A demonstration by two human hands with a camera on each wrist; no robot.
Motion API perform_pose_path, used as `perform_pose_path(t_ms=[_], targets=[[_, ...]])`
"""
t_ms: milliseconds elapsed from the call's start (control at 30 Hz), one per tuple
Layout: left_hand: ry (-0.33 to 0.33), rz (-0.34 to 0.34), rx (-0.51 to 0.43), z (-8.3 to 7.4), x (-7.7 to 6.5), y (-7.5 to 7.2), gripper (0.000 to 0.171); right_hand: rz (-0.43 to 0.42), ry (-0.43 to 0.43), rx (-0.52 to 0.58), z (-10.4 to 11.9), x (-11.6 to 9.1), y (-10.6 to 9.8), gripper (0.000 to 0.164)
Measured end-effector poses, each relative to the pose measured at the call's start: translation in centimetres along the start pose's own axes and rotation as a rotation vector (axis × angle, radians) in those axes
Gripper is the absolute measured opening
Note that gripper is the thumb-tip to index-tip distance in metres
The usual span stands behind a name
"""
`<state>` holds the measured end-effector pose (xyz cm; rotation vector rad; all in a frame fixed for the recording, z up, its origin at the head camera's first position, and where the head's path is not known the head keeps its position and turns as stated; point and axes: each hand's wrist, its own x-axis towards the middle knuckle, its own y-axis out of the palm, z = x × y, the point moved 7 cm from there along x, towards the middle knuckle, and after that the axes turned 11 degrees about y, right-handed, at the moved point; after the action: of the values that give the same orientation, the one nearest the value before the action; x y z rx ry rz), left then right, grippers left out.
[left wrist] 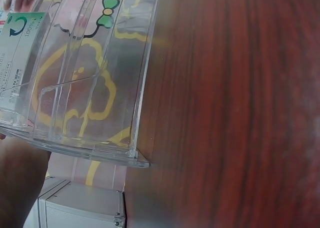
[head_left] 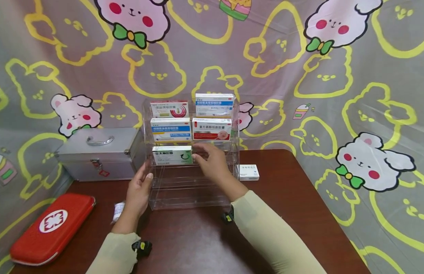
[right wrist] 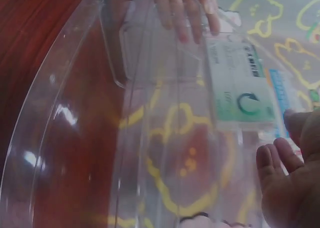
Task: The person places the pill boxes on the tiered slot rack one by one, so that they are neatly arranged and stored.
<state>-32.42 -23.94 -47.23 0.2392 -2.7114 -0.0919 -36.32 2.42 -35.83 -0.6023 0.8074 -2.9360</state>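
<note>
A clear tiered display rack [head_left: 191, 199] stands on the table. A white-and-green medicine box [head_left: 172, 156] lies in its third tier, on the left. My right hand [head_left: 213, 161] is at that box's right end, fingers slightly bent; the right wrist view shows the hand [right wrist: 295, 173] beside the box [right wrist: 240, 87] without gripping it. My left hand [head_left: 138, 190] rests against the rack's left side with fairly straight fingers. Above are a red-and-white box [head_left: 169, 109], two blue-and-white boxes, upper right [head_left: 214, 104] and middle left [head_left: 171, 129], and another red-and-white box [head_left: 212, 129].
A silver case [head_left: 99, 152] stands at the back left, with a red zip case [head_left: 52, 230] nearer. A small white roll [head_left: 118, 211] lies by my left forearm. One white box [head_left: 249, 172] lies right of the rack. Patterned cloth [head_left: 277, 76] hangs behind.
</note>
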Motion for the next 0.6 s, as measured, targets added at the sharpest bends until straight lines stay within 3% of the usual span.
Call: perform_pose_path(t_ms=[167, 300, 367, 467, 600], targets=[[0.013, 0.021, 0.000, -0.3, 0.0, 0.5, 0.061, -0.119, -0.153, -0.117, -0.7, -3.2, -4.6, 0.037], [0.020, 0.027, 0.008, -0.4, 0.0, 0.7, 0.060, -0.220, -0.214, -0.101, -3.3, -5.2, -9.3, 0.039], [0.025, 0.025, 0.024, -0.5, 0.1, 0.6, 0.059, -0.244, -0.142, -0.053, -5.7, -5.6, -11.5, 0.038], [0.026, 0.024, 0.040, -0.6, 0.1, 0.3, 0.059, -0.231, 0.073, 0.005, -10.5, -5.4, -14.0, 0.039], [0.004, 0.023, 0.040, -0.6, -0.1, 0.0, 0.060, -0.089, 0.359, -0.017, -17.2, -4.9, -15.2, 0.049]])
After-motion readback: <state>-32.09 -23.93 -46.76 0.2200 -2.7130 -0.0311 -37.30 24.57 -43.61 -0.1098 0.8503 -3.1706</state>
